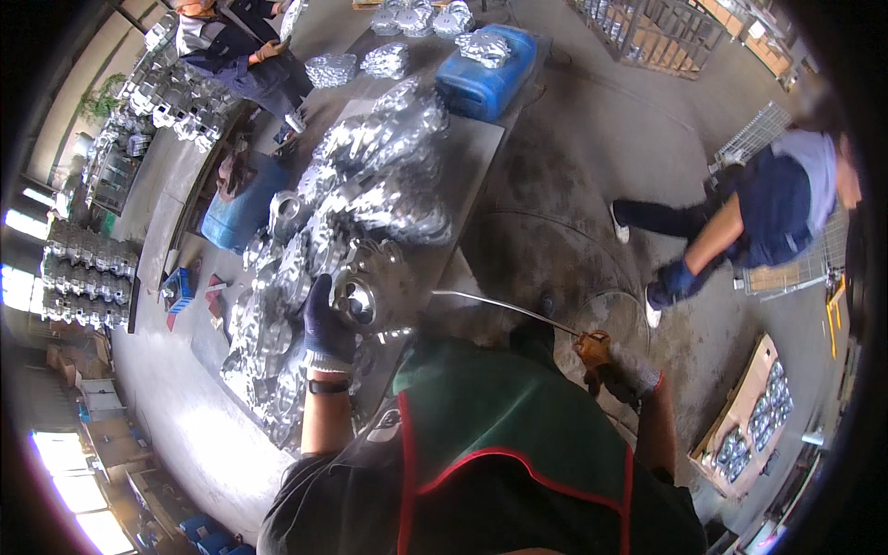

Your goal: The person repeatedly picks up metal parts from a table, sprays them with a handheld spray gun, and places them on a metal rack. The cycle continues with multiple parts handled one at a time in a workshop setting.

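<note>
My left hand (327,326), in a dark knitted glove with a white cuff, grips the side of a machined metal casting (380,281) with a round bore. The casting is tilted up at the edge of a heap of similar shiny castings (388,159), and blur hides its right side. My right hand (602,361), in a worn grey and orange glove, is closed around the handle of a long thin metal tool (503,302), perhaps a file. Its slightly curved shaft reaches left toward the casting, and its tip appears apart from it.
A blue plastic drum (485,76) with castings on top lies on the workbench (479,149). One co-worker (239,48) holds a part at upper left; another person (763,201) walks at right. Another blue drum (246,201) and a cardboard sheet with castings (742,423) flank me.
</note>
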Action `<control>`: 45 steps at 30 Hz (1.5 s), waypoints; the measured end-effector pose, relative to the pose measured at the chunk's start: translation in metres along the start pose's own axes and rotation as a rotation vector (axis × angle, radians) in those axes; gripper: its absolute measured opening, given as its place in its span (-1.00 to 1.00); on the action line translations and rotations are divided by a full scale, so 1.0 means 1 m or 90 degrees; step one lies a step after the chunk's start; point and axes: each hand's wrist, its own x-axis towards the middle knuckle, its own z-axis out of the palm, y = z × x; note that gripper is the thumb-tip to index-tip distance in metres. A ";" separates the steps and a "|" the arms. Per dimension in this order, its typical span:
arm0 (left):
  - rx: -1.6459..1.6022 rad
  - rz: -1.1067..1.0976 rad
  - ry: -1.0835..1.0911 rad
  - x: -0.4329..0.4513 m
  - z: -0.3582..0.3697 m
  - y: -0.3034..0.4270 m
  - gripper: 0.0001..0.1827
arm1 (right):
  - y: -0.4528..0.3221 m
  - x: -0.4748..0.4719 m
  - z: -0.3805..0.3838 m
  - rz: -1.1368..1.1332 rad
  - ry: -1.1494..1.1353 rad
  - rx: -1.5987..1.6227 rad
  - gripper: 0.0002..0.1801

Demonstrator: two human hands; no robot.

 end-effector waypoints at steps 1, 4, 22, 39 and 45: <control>0.012 0.056 -0.037 0.007 0.014 -0.009 -0.69 | -0.008 0.014 -0.013 -0.026 -0.026 0.051 -0.32; -0.002 -0.002 -0.050 0.037 0.054 -0.026 -0.69 | -0.058 0.050 -0.065 0.117 0.081 -0.167 -0.31; -0.106 0.298 -0.007 0.088 0.215 0.010 -0.65 | -0.237 0.226 -0.133 0.095 -0.270 -0.041 -0.46; -0.425 0.233 0.132 0.406 0.074 0.137 -0.69 | -0.317 0.406 -0.090 0.163 -0.035 -0.148 -0.35; -0.522 0.173 0.196 0.457 0.010 0.077 -0.66 | -0.338 0.442 -0.068 0.257 -0.041 -0.166 -0.37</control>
